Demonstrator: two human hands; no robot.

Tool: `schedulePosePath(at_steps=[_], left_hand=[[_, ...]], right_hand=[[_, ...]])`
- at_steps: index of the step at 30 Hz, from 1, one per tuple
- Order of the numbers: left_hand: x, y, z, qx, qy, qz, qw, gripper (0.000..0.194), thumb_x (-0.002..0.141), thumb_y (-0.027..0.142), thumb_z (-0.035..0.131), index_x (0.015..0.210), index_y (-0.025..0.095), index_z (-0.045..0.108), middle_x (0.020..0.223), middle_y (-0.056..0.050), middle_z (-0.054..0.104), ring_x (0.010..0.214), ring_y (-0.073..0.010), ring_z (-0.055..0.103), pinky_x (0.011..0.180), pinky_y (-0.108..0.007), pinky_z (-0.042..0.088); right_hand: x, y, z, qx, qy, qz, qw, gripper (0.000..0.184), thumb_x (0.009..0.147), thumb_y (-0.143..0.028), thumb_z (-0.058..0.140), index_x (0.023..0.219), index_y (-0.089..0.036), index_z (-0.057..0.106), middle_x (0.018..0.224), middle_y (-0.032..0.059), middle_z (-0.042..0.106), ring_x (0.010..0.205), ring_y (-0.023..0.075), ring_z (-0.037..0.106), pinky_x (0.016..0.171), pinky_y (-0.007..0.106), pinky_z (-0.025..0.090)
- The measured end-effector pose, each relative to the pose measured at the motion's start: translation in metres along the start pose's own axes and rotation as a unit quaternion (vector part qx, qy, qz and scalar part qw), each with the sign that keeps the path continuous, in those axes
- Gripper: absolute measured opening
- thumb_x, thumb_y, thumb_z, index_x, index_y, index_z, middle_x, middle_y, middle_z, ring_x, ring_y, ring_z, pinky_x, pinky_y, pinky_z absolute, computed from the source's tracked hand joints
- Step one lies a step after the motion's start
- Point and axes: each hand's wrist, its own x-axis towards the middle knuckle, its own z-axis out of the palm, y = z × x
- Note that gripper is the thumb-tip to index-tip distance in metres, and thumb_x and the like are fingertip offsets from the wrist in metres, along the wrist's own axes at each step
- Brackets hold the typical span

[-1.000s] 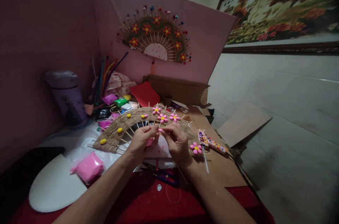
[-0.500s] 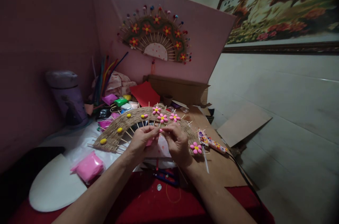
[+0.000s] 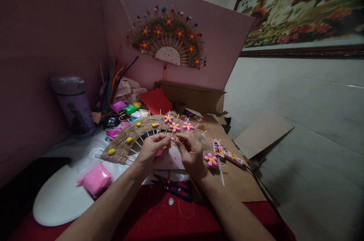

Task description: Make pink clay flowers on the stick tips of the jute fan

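A half-round jute fan (image 3: 133,131) with wooden spokes lies on the table, dotted with yellow clay buds and pink clay flowers (image 3: 174,126). My left hand (image 3: 152,151) is closed just below its inner arc, holding a lump of pink clay (image 3: 159,152) in the palm. My right hand (image 3: 191,152) pinches a tiny pink bit at its fingertips, which meet the left fingertips over the spokes. Another pink flower (image 3: 211,159) sits at the fan's right end, beside my right hand.
A bag of pink clay (image 3: 95,178) lies on a white foam half-disc (image 3: 54,203). Coloured clay packs (image 3: 129,110), pipe cleaners (image 3: 113,77) and a purple bottle (image 3: 73,104) stand behind. A patterned glue gun (image 3: 227,153), scissors (image 3: 176,188), a cardboard box (image 3: 193,96) and a finished fan (image 3: 167,38) on the pink board.
Both hands stay together over the fan, with only slight finger movement. The view has shifted a little to the left.
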Motion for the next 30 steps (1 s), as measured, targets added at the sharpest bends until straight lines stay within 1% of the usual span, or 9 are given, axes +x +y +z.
schedulePosePath(at_steps=[4, 7, 10, 12, 15, 16, 18, 22, 30], left_hand=[[0.005, 0.011, -0.001, 0.011, 0.075, 0.049, 0.996, 0.027, 0.055, 0.029, 0.080, 0.071, 0.013, 0.065, 0.062, 0.001, 0.059, 0.046, -0.0026, 0.043, 0.041, -0.015, 0.027], [0.010, 0.028, 0.000, 0.059, 0.071, 0.090, 0.992, 0.029, 0.055, 0.030, 0.079, 0.074, 0.013, 0.066, 0.049, 0.005, 0.050, 0.039, -0.0024, 0.034, 0.037, -0.017, 0.018], [0.020, 0.050, 0.000, 0.130, 0.080, 0.135, 0.979, 0.028, 0.053, 0.029, 0.078, 0.071, 0.013, 0.065, 0.047, 0.004, 0.050, 0.039, -0.0041, 0.036, 0.038, -0.018, 0.021], [0.031, 0.063, -0.005, 0.197, 0.107, 0.176, 0.959, 0.025, 0.050, 0.027, 0.078, 0.067, 0.013, 0.065, 0.051, 0.002, 0.055, 0.044, -0.0063, 0.042, 0.041, -0.019, 0.028], [0.054, 0.076, -0.025, 0.362, 0.112, 0.235, 0.895, 0.014, 0.050, 0.022, 0.074, 0.059, 0.014, 0.067, 0.056, -0.002, 0.062, 0.054, -0.0105, 0.051, 0.050, -0.022, 0.036], [0.063, 0.078, -0.034, 0.404, 0.100, 0.235, 0.878, 0.012, 0.051, 0.021, 0.073, 0.059, 0.014, 0.068, 0.057, -0.002, 0.063, 0.055, -0.0111, 0.051, 0.051, -0.022, 0.037], [0.079, 0.080, -0.053, 0.453, 0.072, 0.213, 0.863, 0.011, 0.051, 0.022, 0.072, 0.060, 0.015, 0.070, 0.056, -0.002, 0.063, 0.054, -0.0117, 0.052, 0.050, -0.022, 0.036], [0.102, 0.079, -0.078, 0.474, 0.032, 0.179, 0.862, 0.013, 0.051, 0.024, 0.073, 0.061, 0.016, 0.072, 0.057, -0.003, 0.064, 0.051, -0.0108, 0.050, 0.048, -0.021, 0.036], [0.112, 0.084, -0.081, 0.482, -0.016, 0.141, 0.865, 0.014, 0.046, 0.023, 0.076, 0.058, 0.018, 0.073, 0.049, -0.001, 0.061, 0.046, -0.0091, 0.045, 0.043, -0.020, 0.030]], right_hand=[[0.001, 0.001, -0.002, -0.010, 0.015, -0.001, 1.000, 0.017, 0.086, -0.017, 0.052, 0.099, -0.021, 0.062, 0.093, 0.0064, 0.062, 0.090, 0.0180, 0.058, 0.079, 0.033, 0.048], [0.001, 0.001, -0.002, -0.021, 0.024, -0.017, 0.999, 0.016, 0.086, -0.016, 0.052, 0.098, -0.021, 0.061, 0.092, 0.0064, 0.063, 0.089, 0.0179, 0.059, 0.079, 0.033, 0.048], [0.002, 0.000, -0.002, -0.037, 0.029, -0.037, 0.998, 0.014, 0.086, -0.016, 0.052, 0.096, -0.020, 0.061, 0.089, 0.0060, 0.063, 0.086, 0.0174, 0.059, 0.077, 0.033, 0.048], [0.002, 0.001, -0.002, -0.047, 0.029, -0.042, 0.998, 0.014, 0.086, -0.017, 0.052, 0.095, -0.020, 0.062, 0.088, 0.0060, 0.064, 0.085, 0.0177, 0.059, 0.077, 0.033, 0.048], [0.002, 0.003, -0.002, -0.054, 0.029, -0.038, 0.997, 0.014, 0.085, -0.018, 0.052, 0.095, -0.019, 0.062, 0.089, 0.0066, 0.064, 0.088, 0.0187, 0.059, 0.078, 0.034, 0.048], [0.002, 0.004, -0.002, -0.054, 0.027, -0.038, 0.997, 0.014, 0.085, -0.018, 0.052, 0.095, -0.019, 0.062, 0.089, 0.0067, 0.065, 0.089, 0.0190, 0.059, 0.078, 0.034, 0.048], [0.001, 0.006, -0.002, -0.053, 0.023, -0.038, 0.998, 0.014, 0.086, -0.017, 0.052, 0.095, -0.019, 0.061, 0.089, 0.0069, 0.065, 0.090, 0.0192, 0.059, 0.079, 0.034, 0.047], [0.001, 0.008, -0.002, -0.059, 0.014, -0.041, 0.997, 0.013, 0.085, -0.015, 0.051, 0.094, -0.019, 0.061, 0.088, 0.0066, 0.064, 0.088, 0.0187, 0.059, 0.077, 0.033, 0.047], [0.000, 0.007, -0.002, -0.066, -0.008, -0.046, 0.997, 0.015, 0.085, -0.013, 0.050, 0.093, -0.020, 0.060, 0.089, 0.0061, 0.064, 0.089, 0.0190, 0.059, 0.078, 0.034, 0.048]])
